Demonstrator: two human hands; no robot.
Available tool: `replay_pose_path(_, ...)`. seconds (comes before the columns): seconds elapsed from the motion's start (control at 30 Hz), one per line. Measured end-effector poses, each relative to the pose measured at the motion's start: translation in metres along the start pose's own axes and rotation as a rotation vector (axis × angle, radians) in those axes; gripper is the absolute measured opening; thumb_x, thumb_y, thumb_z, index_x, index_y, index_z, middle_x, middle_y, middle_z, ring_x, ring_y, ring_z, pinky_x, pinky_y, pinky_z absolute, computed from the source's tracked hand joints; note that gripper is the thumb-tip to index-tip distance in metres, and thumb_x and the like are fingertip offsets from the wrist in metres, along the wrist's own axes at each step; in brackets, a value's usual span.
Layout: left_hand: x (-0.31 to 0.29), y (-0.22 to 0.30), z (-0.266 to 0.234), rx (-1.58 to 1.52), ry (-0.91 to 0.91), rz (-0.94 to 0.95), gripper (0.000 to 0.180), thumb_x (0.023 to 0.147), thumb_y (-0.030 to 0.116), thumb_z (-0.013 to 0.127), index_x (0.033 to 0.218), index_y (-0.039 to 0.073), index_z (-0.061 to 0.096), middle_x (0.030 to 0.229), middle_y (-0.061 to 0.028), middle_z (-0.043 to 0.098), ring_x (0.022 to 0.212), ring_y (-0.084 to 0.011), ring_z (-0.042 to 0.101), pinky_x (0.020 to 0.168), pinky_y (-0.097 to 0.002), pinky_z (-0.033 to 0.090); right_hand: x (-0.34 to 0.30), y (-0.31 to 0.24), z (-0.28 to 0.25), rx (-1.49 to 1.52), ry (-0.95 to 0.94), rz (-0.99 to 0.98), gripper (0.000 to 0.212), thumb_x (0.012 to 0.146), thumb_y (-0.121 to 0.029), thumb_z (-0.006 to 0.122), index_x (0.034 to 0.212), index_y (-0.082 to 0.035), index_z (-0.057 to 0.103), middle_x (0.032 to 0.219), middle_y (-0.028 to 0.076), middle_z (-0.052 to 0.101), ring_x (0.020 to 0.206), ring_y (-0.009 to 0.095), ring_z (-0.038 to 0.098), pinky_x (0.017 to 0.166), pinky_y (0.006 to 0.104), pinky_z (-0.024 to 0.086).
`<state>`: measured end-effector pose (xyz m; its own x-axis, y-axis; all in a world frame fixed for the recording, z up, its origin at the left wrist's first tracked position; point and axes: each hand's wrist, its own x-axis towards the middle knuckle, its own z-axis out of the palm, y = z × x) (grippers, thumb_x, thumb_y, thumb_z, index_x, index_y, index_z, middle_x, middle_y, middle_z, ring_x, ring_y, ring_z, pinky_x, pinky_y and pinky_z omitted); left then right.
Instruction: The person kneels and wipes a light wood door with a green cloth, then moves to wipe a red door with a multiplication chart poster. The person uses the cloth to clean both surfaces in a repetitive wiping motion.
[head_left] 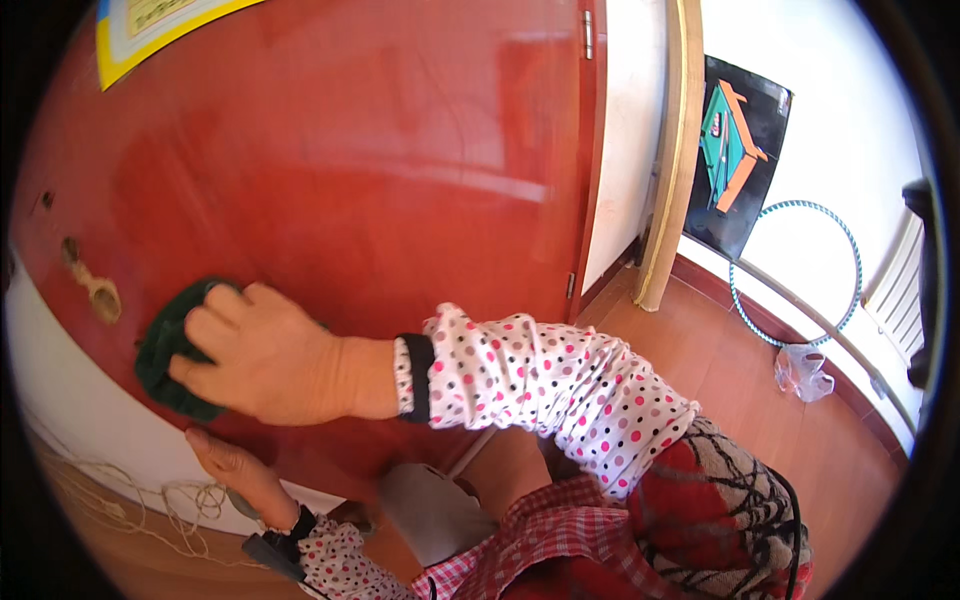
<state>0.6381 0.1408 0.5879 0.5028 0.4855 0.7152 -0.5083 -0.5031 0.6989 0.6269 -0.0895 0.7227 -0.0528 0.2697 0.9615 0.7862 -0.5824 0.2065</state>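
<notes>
Pressing cloth (162,345) near door edge (112,350)

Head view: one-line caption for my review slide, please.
Right hand holds a dark green cloth against a red door, left hand lower down.

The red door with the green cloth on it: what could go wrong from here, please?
The green cloth under the right hand might snag on the metal fitting close beside it on the red door.

The string lies in loose loops near the floor, so it could perhaps catch a foot.
</notes>
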Motion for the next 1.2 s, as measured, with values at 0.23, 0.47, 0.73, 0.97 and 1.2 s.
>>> replay_pose_path(0.23,-0.018,0.012,0.006,-0.030,0.130,-0.080,0.081,0.110,0.055,0.036,0.154,-0.013,0.035,0.162,-0.0278,0.034,0.144,-0.0351,0.040,0.123,-0.0405,0.029,-0.052,0.093,-0.064,-0.222,0.123,0.101,0.038,0.074,-0.012,0.072,0.111,-0.018,0.073,0.101,0.007,0.056,0.090,0.030,0.054,0.071,0.0399,0.046)
replay_pose_path(0.47,-0.050,-0.007,-0.010,-0.096,0.276,-0.283,0.077,0.110,0.055,0.037,0.158,-0.006,0.032,0.163,-0.0235,0.033,0.144,-0.0340,0.042,0.120,-0.0405,0.037,-0.126,0.139,-0.101,-0.459,0.138,0.231,0.049,0.070,-0.002,0.076,0.117,-0.017,0.072,0.109,0.011,0.058,0.096,0.034,0.057,0.078,0.0426,0.051)
replay_pose_path(0.73,-0.074,-0.023,-0.061,0.357,0.285,-0.091,0.077,0.111,0.052,0.038,0.141,-0.018,0.048,0.140,-0.0330,0.057,0.121,-0.0426,0.057,0.108,-0.0440,0.044,-0.187,0.197,-0.141,-0.602,0.167,0.517,0.062,0.073,0.001,0.077,0.132,-0.017,0.066,0.119,0.012,0.058,0.112,0.036,0.057,0.092,0.0438,0.055)
replay_pose_path(0.97,-0.087,-0.036,-0.071,0.265,0.372,-0.102,0.074,0.111,0.051,0.039,0.146,-0.014,0.044,0.146,-0.0299,0.051,0.127,-0.0398,0.053,0.111,-0.0438,0.043,-0.226,0.248,-0.170,-0.655,0.183,0.701,0.056,0.083,-0.003,0.073,0.137,-0.016,0.064,0.127,0.014,0.061,0.120,0.036,0.058,0.103,0.0429,0.050)
replay_pose_path(1.2,-0.085,-0.033,-0.074,0.176,0.386,-0.150,0.072,0.111,0.051,0.039,0.151,-0.009,0.040,0.153,-0.0267,0.045,0.133,-0.0371,0.049,0.114,-0.0436,0.041,-0.249,0.268,-0.190,-0.593,0.191,0.905,0.057,0.091,-0.008,0.068,0.146,-0.015,0.057,0.134,0.018,0.058,0.122,0.037,0.059,0.107,0.0409,0.047)
